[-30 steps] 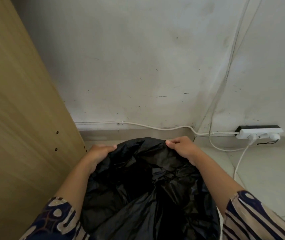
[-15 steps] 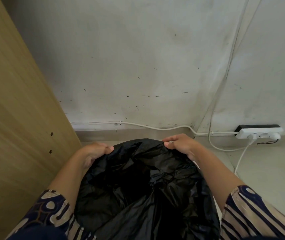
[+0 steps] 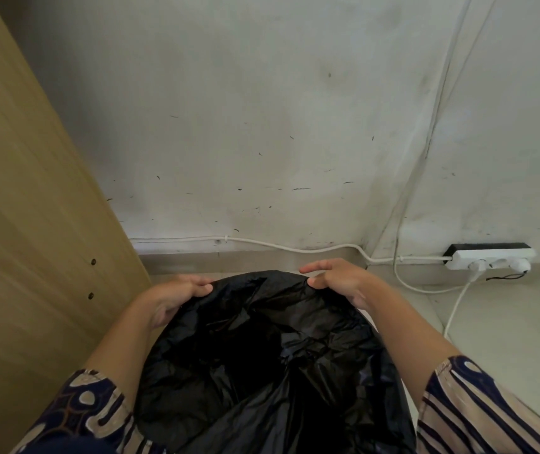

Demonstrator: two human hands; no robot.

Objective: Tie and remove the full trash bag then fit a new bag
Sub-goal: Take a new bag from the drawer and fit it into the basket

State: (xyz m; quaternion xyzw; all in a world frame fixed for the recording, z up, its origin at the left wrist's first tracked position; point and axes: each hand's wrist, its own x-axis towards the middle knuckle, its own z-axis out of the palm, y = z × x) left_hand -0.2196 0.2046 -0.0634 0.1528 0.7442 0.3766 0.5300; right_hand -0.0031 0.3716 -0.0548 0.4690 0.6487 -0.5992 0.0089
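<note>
A black trash bag (image 3: 272, 365) fills the lower middle of the head view, its mouth spread open and its crumpled inside dark. My left hand (image 3: 173, 298) grips the bag's far rim on the left side, fingers curled over the plastic. My right hand (image 3: 337, 281) pinches the far rim on the right, thumb and fingers closed on the edge. A thin pale strip of the bin (image 3: 368, 317) shows just under my right wrist; the rest of the bin is hidden by the bag.
A tall wooden panel (image 3: 32, 224) stands close on the left. A scuffed white wall (image 3: 262, 126) rises right behind the bag. A white power strip (image 3: 488, 258) with plugs and cables (image 3: 295, 249) lies along the skirting at right, over pale floor tiles (image 3: 508, 322).
Both hands stayed on the far rim and shifted slightly; the bag's mouth has spread wider and lies flatter between them. The camera has tilted a little.
</note>
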